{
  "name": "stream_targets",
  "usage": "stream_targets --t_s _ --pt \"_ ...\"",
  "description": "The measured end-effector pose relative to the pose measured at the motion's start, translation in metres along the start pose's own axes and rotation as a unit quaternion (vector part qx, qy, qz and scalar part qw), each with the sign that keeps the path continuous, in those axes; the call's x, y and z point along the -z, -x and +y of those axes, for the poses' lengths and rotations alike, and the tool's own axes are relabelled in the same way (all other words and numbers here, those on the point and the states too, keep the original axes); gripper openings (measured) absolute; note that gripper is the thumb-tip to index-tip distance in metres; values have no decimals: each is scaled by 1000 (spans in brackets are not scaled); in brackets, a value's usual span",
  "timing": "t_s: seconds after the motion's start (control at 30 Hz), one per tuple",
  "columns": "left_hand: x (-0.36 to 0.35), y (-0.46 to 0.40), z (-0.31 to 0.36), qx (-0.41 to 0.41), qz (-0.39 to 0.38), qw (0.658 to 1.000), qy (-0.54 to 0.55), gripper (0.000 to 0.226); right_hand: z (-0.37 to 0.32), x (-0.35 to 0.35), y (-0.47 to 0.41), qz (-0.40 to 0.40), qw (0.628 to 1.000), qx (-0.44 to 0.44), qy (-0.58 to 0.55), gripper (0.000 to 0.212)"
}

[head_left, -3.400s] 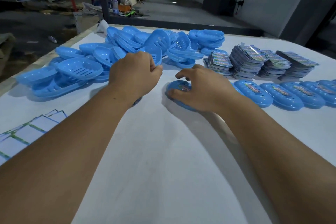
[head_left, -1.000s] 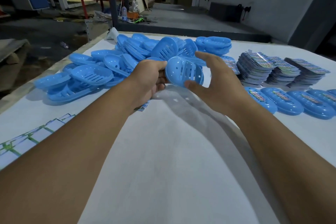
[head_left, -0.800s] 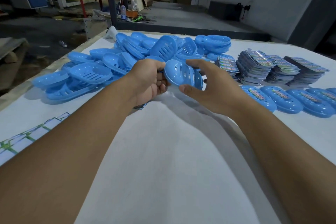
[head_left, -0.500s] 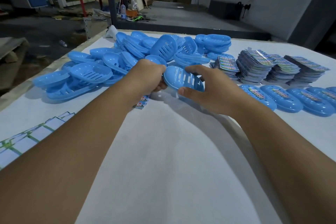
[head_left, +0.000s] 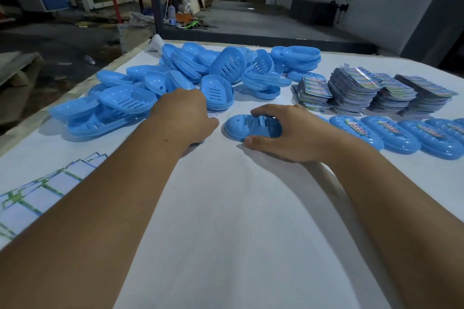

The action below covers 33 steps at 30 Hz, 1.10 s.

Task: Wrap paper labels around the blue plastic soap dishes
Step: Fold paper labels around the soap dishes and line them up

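Note:
A blue soap dish (head_left: 251, 128) lies upside down on the white table (head_left: 226, 221), slots facing up. My right hand (head_left: 296, 133) grips its right end, thumb at the near rim and fingers over the far rim. My left hand (head_left: 185, 113) is just left of the dish, knuckles up, with its fingers curled down onto a paper label (head_left: 213, 115). Only the label's edges show from under the hand. A loose pile of bare blue dishes (head_left: 221, 73) lies behind my left hand.
Stacks of printed labels (head_left: 351, 85) stand at the back right. A row of wrapped dishes (head_left: 391, 133) runs off to the right of my right hand. White sheets with green lines (head_left: 37, 195) lie at the near left. The table's left edge (head_left: 22, 130) drops to the floor.
The dish was held up between both hands and tilted. My right hand has brought it down flat onto the table, and my left hand has let go of it and dropped onto the label.

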<state>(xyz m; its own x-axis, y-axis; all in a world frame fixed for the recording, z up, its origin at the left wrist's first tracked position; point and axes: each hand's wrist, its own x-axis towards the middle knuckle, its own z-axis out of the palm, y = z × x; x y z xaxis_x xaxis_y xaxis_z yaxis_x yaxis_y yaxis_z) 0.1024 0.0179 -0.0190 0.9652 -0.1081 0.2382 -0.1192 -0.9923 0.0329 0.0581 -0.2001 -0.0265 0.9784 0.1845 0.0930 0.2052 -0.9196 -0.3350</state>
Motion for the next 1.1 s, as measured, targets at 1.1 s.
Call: stream_targets --t_s 1.1 --pt "12 6 45 43 -191 477 856 36 -44 -6 0 85 847 24 -524 21"
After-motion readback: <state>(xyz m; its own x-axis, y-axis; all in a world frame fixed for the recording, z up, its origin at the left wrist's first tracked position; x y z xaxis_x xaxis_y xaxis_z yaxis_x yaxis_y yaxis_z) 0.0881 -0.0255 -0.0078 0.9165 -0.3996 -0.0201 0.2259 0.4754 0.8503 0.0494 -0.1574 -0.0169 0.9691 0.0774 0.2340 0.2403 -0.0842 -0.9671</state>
